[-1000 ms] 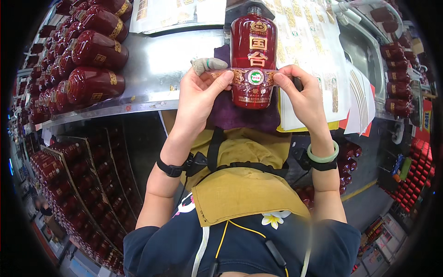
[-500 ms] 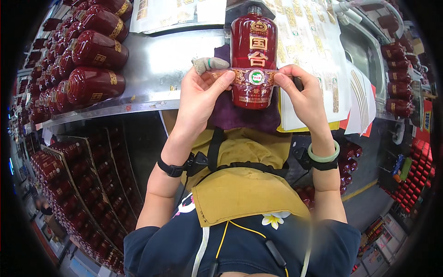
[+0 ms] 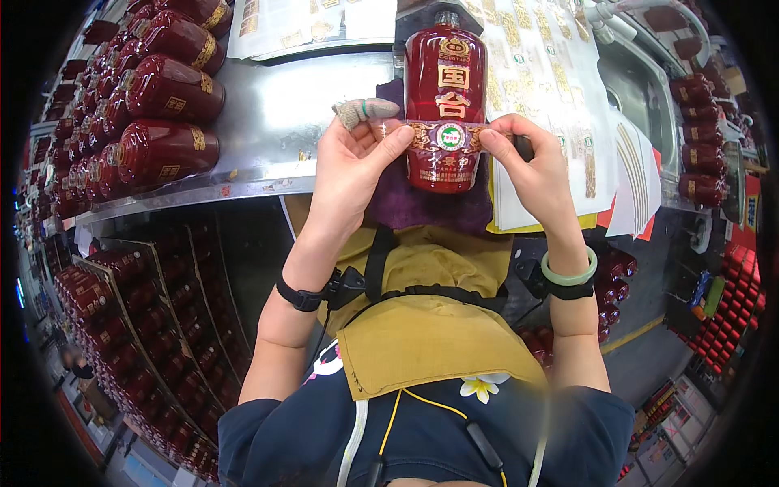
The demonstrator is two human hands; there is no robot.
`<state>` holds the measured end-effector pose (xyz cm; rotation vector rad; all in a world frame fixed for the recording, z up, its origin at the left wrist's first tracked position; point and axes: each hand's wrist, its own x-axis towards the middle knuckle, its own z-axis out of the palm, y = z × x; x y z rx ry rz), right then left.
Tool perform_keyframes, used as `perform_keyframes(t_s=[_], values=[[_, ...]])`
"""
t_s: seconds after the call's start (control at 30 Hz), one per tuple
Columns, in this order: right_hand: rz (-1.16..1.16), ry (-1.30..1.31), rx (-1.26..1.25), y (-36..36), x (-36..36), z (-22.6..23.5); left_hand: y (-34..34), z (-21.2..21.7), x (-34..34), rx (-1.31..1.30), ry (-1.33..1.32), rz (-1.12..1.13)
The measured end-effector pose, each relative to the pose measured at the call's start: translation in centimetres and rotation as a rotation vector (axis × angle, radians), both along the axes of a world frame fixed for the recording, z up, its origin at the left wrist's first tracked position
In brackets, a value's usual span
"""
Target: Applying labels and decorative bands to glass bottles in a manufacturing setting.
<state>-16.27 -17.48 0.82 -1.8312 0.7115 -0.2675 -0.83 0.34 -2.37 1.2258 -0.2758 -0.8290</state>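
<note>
A dark red glass bottle (image 3: 418,81) with gold characters lies on a folded purple cloth (image 3: 398,203), its neck away from me. Across its lower front runs a clear decal strip (image 3: 450,137) with gold ornament and a round green-and-white emblem. My left hand (image 3: 350,166) pinches the strip's left end between thumb and fingers; a grey fabric sleeve with a green band covers one finger. At the other end, my right hand (image 3: 531,166) grips the strip with thumb and forefinger; something dark shows behind that forefinger. Whether the strip's middle touches the glass I cannot tell.
Red bottles (image 3: 174,89) lie stacked at the left of the metal table (image 3: 284,105). Sheets of gold decals (image 3: 560,89) lie to the right, beside a sink (image 3: 641,89). Racks of bottles (image 3: 154,300) stand below left. More decal sheets (image 3: 316,24) lie at the back.
Both hands keep their hold on the strip, with only a very slight shift of the fingers. The bottle stays in place.
</note>
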Motion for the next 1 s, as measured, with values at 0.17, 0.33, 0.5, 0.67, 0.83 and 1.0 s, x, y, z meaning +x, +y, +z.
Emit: perform_keyframes(t_s=[0.17, 0.33, 0.5, 0.67, 0.83, 1.0], values=[[-0.002, -0.043, 0.028, -0.03, -0.01, -0.43, 0.05, -0.08, 0.56, -0.029, 0.060, -0.040], [0.012, -0.105, 0.088, 0.09, 0.02, -0.37, 0.24, -0.12, 0.58, -0.049, 0.067, -0.067], [0.035, -0.093, 0.085, 0.09, -0.02, -0.05, 0.22, -0.27, 0.46, -0.057, 0.060, -0.064], [0.022, -0.092, 0.069, 0.18, 0.01, -0.04, 0.13, -0.28, 0.36, -0.043, 0.050, -0.056], [0.013, -0.077, 0.040, 0.08, 0.01, -0.38, 0.09, -0.35, 0.36, -0.034, 0.051, -0.050], [0.003, -0.041, 0.004, -0.05, -0.04, -0.52, 0.01, 0.01, 0.16, -0.002, 0.051, -0.036]])
